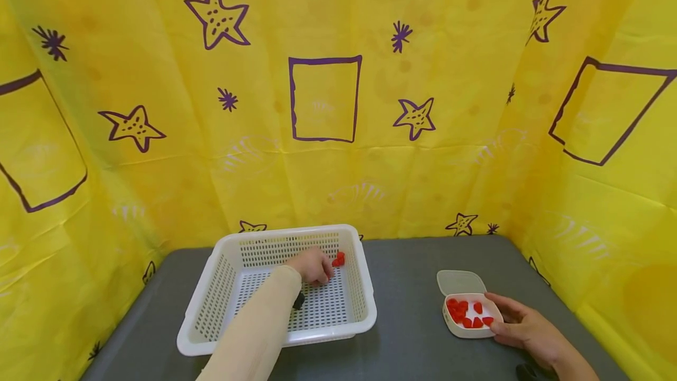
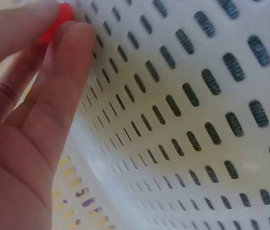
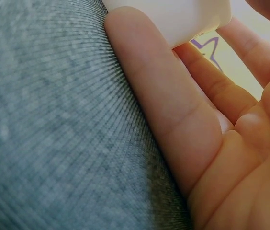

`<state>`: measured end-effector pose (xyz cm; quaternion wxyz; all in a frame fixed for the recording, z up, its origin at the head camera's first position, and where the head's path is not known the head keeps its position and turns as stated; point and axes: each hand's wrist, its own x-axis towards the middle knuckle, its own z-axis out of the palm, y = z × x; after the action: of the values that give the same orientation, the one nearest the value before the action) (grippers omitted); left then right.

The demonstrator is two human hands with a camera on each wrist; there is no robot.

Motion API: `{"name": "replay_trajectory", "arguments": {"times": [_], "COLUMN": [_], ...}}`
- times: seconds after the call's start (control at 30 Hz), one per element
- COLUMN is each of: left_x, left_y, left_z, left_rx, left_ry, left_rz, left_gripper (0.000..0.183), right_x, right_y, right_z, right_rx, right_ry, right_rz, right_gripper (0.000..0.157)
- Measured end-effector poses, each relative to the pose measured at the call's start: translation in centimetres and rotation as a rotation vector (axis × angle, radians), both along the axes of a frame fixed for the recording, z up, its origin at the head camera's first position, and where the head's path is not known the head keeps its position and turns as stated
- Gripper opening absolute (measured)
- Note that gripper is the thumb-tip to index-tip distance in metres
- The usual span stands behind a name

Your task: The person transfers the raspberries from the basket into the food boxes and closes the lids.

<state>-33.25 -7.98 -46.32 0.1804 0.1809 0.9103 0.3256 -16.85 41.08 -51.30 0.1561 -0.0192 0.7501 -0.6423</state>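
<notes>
My left hand [image 1: 312,264] reaches down into a white slotted plastic basket [image 1: 355,329]. In the left wrist view its thumb and fingertips pinch a small red piece [image 2: 58,21], partly hidden by the fingers, close over the slotted floor. Several more red pieces [image 1: 339,259] lie in the basket's far right corner, just beyond the fingers. To the right, my right hand [image 1: 531,331] holds the side of a small white box [image 1: 456,329] with fingers and thumb. Several red pieces [image 1: 459,313] lie inside this box, and its hinged lid [image 1: 461,282] is folded back.
Both containers stand on a grey cloth-covered table [image 1: 407,287], the basket left of the box. A yellow curtain [image 1: 328,187] with purple stars and outlined shapes closes off the back and both sides.
</notes>
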Motion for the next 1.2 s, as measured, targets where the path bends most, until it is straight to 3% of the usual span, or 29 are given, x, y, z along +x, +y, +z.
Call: {"name": "replay_trajectory", "arguments": {"times": [0.17, 0.23, 0.33, 0.43, 0.5, 0.63, 0.77, 0.87, 1.03, 1.2], "left_x": [-0.1, -0.3, -0.6, -0.8, -0.6, 0.5, 2.5, 4.3, 7.1, 10.0], "left_y": [0.0, -0.1, 0.1, 0.8, 1.6, 3.8, 7.0, 9.9, 14.9, 18.9], "left_z": [0.1, 0.4, 1.4, 3.3, 4.6, 6.8, 8.1, 8.2, 7.2, 5.4], "left_rx": [-0.027, 0.039, 0.301, 0.664, 0.871, 1.086, 1.136, 1.145, 1.124, 1.023], "left_ry": [0.050, 0.028, -0.079, -0.201, -0.255, -0.310, -0.283, -0.237, -0.213, -0.158], "left_rz": [-0.037, -0.011, 0.121, 0.303, 0.379, 0.398, 0.352, 0.318, 0.306, 0.337], "left_gripper": [0.013, 0.010, 0.014, 0.023, 0.027, 0.032, 0.029, 0.026, 0.020, 0.013], "right_x": [0.0, -0.1, -0.1, 0.0, 0.0, 0.0, 0.0, 0.0, 0.0, 0.0], "right_y": [0.1, 0.1, 0.1, 0.1, 0.1, 0.0, 0.0, 0.0, 0.0, 0.0], "right_z": [-0.1, -0.2, -0.2, -0.2, -0.1, -0.1, 0.0, 0.0, 0.0, -0.1], "right_rx": [0.002, 0.002, 0.000, -0.004, -0.003, -0.002, -0.009, -0.009, -0.003, -0.010], "right_ry": [-0.005, -0.008, -0.002, 0.004, 0.002, 0.001, -0.007, -0.009, -0.015, -0.022], "right_rz": [-0.005, -0.006, 0.002, 0.005, -0.001, 0.000, 0.002, 0.002, -0.005, -0.006], "right_gripper": [0.067, 0.066, 0.065, 0.065, 0.065, 0.065, 0.066, 0.065, 0.065, 0.065]}}
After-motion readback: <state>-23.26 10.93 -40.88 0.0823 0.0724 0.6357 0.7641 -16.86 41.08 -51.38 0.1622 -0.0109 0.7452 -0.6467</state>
